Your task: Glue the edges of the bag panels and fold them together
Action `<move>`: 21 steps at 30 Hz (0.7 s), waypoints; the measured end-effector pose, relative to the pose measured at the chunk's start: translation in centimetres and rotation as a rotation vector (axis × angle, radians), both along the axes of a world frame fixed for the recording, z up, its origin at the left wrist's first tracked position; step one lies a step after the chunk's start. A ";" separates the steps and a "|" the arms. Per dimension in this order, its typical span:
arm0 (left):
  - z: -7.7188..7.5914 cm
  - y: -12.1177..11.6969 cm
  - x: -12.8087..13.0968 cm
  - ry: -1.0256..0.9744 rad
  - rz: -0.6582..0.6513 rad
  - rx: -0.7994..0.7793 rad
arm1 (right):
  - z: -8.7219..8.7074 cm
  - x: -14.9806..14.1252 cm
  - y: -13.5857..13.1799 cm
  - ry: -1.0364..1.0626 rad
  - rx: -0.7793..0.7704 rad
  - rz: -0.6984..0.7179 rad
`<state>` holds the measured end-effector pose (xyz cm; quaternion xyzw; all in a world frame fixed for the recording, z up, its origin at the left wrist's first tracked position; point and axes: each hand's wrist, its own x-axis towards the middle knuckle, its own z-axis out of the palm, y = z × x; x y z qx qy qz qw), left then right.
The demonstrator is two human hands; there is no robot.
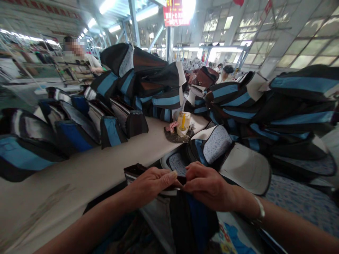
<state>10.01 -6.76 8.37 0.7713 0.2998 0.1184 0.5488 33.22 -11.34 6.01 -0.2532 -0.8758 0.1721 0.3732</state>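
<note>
A black bag piece with a blue stripe point(196, 215) hangs over the near edge of the table, just in front of me. At its upper edge my left hand point(156, 181) is closed, thumb pressed on the rim. Close beside it, my right hand point(208, 185) pinches the same rim with curled fingers. Dark lining and a pale edge show between the two hands. Behind them lies another bag piece with a grey speckled panel point(217, 144) and a flat light-grey flap point(246, 167).
On the table point(79, 187), several black and blue bag pieces point(113, 130) stand in a row at left. A glue-crusted tub point(183, 123) with a yellow handle sits mid-table. High stacks of bag pieces point(299, 106) rise at right and back. A co-worker point(79, 53) is at far left.
</note>
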 end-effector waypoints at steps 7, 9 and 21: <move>-0.3 -0.6 1.2 0.065 -0.132 0.056 | 0.4 0.5 -2.0 -0.056 0.066 -0.011; 0.3 -1.2 1.3 0.051 -0.147 0.168 | 1.2 0.7 -2.4 0.083 -0.248 -0.062; 3.1 -2.3 1.5 -0.005 -0.137 0.499 | 8.0 -0.8 0.6 -0.421 -0.629 0.029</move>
